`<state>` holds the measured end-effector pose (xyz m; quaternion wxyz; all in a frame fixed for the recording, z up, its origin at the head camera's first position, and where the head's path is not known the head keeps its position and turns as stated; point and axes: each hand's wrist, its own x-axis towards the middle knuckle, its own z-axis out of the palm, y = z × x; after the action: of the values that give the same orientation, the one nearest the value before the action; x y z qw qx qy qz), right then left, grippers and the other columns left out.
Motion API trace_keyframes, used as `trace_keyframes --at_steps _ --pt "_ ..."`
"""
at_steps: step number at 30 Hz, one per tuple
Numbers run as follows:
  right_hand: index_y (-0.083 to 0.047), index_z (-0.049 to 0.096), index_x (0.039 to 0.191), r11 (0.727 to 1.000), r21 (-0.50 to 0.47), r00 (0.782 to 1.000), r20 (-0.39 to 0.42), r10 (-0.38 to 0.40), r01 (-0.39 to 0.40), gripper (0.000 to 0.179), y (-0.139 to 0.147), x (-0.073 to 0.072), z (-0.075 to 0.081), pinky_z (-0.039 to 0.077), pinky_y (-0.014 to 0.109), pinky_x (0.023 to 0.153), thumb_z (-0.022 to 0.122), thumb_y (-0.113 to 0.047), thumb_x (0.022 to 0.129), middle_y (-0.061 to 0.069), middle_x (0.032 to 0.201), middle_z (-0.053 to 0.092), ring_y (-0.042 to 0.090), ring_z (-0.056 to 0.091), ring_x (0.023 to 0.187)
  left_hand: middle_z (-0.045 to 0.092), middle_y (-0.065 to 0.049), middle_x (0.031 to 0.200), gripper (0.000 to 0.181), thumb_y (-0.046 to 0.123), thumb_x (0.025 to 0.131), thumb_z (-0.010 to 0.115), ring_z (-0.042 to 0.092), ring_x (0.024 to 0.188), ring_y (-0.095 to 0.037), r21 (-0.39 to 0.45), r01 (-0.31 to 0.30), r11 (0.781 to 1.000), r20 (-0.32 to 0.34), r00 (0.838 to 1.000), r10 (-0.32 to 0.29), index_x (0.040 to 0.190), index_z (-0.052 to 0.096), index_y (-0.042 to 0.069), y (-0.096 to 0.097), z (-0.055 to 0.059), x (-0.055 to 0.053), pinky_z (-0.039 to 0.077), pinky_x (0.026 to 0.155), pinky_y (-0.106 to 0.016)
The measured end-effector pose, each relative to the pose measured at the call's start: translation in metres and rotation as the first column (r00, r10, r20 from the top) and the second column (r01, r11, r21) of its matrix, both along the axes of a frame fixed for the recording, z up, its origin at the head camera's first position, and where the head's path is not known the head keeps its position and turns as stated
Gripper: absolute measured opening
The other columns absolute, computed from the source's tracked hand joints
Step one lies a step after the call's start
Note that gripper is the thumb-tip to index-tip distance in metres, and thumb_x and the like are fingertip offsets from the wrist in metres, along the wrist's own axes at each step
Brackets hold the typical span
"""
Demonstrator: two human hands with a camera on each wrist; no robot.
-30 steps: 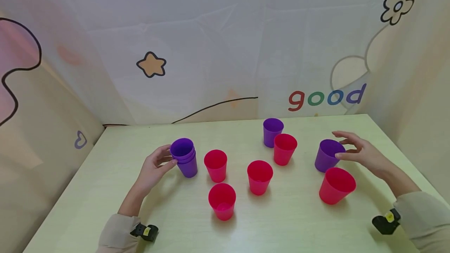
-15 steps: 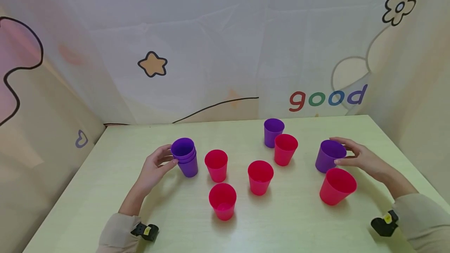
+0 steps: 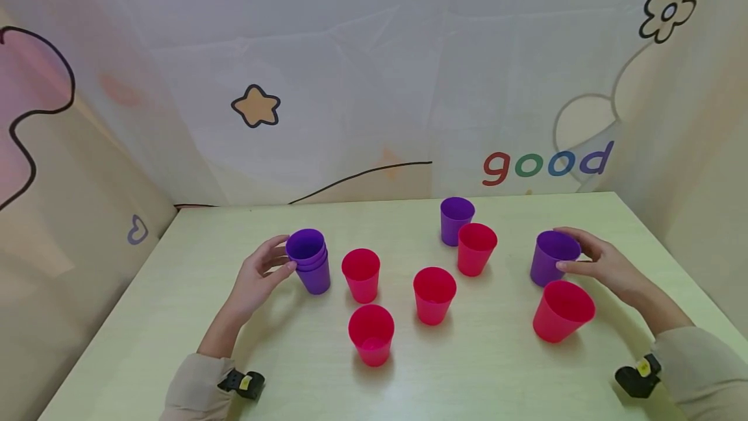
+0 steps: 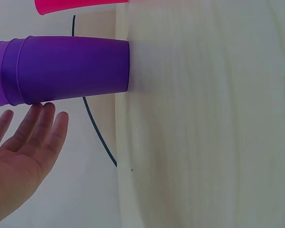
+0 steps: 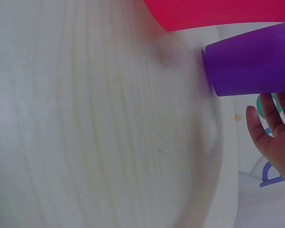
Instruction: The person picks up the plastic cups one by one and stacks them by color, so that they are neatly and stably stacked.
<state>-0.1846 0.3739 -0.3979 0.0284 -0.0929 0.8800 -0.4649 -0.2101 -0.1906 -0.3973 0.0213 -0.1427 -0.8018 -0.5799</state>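
On the left, my left hand (image 3: 257,278) holds a stack of nested purple cups (image 3: 315,278) near the rim, thumb in front and fingers at the side. Three rims show on this stack (image 4: 71,69) in the left wrist view, with the fingertips right at its wall. Over on the right, a single purple cup (image 3: 546,265) is gripped at its upper side by my right hand (image 3: 610,268). Its base (image 5: 216,71) is close to the table in the right wrist view. A tilted red cup (image 3: 558,317) stands just in front of it, overlapping its lower edge.
Between the hands stand several upright red cups, one (image 3: 360,278) beside the purple stack and another (image 3: 432,297) mid-table. A purple cup (image 3: 456,223) stands at the back behind a red cup (image 3: 476,252). A printed curtain (image 3: 350,96) hangs behind the pale table (image 3: 467,382).
My right hand has closed in from around the purple cup's rim to grip it, and the cup has shifted slightly to the right. The left hand and its stack stay in place.
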Motion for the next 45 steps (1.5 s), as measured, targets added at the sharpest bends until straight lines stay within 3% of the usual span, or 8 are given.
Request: trace_keyframes --at_steps 4,8,23,29,37,45 --pt "-0.001 0.03 0.137 1.0 -0.007 1.0 -0.011 -0.016 0.016 0.061 -0.001 0.001 0.0 0.042 0.015 0.078 0.059 -0.02 0.088 -0.016 0.12 0.04 0.0 0.036 0.108 0.05 -0.022 0.124 0.049 0.01 0.089 0.059 0.049 0.11 -0.032 0.035 0.001 0.999 -0.008 1.0 0.0 0.133 0.04 0.002 0.001 0.001 0.0 0.047 0.081 -0.021" --pt "0.001 0.03 0.137 1.0 -0.013 1.0 -0.019 -0.022 0.021 0.06 0.0 0.002 0.003 0.042 0.015 0.077 0.059 -0.019 0.088 -0.018 0.118 0.04 -0.006 0.035 0.104 0.05 -0.021 0.125 0.046 0.01 0.089 0.058 0.05 0.109 -0.029 0.047 -0.007 0.999 -0.026 1.0 0.008 0.131 0.042 0.001 0.001 0.002 -0.001 0.046 0.082 -0.02" --pt "-0.003 0.033 0.134 0.997 -0.057 0.997 -0.062 -0.051 0.048 0.054 -0.003 0.002 0.011 0.045 0.015 0.076 0.059 -0.015 0.088 -0.019 0.112 0.043 -0.006 0.044 0.099 0.051 -0.023 0.122 0.044 0.01 0.089 0.058 0.053 0.104 -0.012 0.064 -0.012 0.998 -0.037 0.999 0.014 0.129 0.044 0.001 0.006 -0.001 -0.003 0.046 0.084 -0.02" --pt "-0.015 0.04 0.125 0.993 -0.098 0.995 -0.07 -0.07 0.063 0.042 -0.002 0.003 0.012 0.045 0.015 0.074 0.059 -0.012 0.088 -0.018 0.106 0.048 -0.003 0.047 0.095 0.051 -0.023 0.121 0.043 0.011 0.09 0.057 0.054 0.101 -0.011 0.088 -0.013 0.996 0.002 1.0 0.013 0.13 0.043 0.002 0.006 0.0 -0.005 0.047 0.082 -0.022" --pt "-0.026 0.042 0.123 0.991 -0.122 0.993 -0.099 -0.069 0.056 0.042 -0.004 0.003 0.014 0.046 0.016 0.075 0.058 -0.009 0.088 -0.019 0.108 0.048 -0.003 0.048 0.096 0.049 -0.027 0.121 0.043 0.008 0.091 0.054 0.057 0.096 -0.007 0.127 0.027 0.992 0.022 0.999 -0.03 0.131 0.041 0.0 0.005 0.002 -0.006 0.05 0.079 -0.025" --pt "-0.027 0.043 0.124 0.987 -0.158 0.988 -0.145 -0.058 0.035 0.044 -0.007 0.004 0.024 0.047 0.017 0.072 0.055 -0.003 0.088 -0.013 0.107 0.051 0.001 0.051 0.093 0.049 -0.027 0.121 0.041 0.008 0.092 0.052 0.058 0.095 -0.007 0.144 0.039 0.989 0.017 0.999 -0.042 0.131 0.04 0.0 0.005 0.0 -0.006 0.051 0.078 -0.029"
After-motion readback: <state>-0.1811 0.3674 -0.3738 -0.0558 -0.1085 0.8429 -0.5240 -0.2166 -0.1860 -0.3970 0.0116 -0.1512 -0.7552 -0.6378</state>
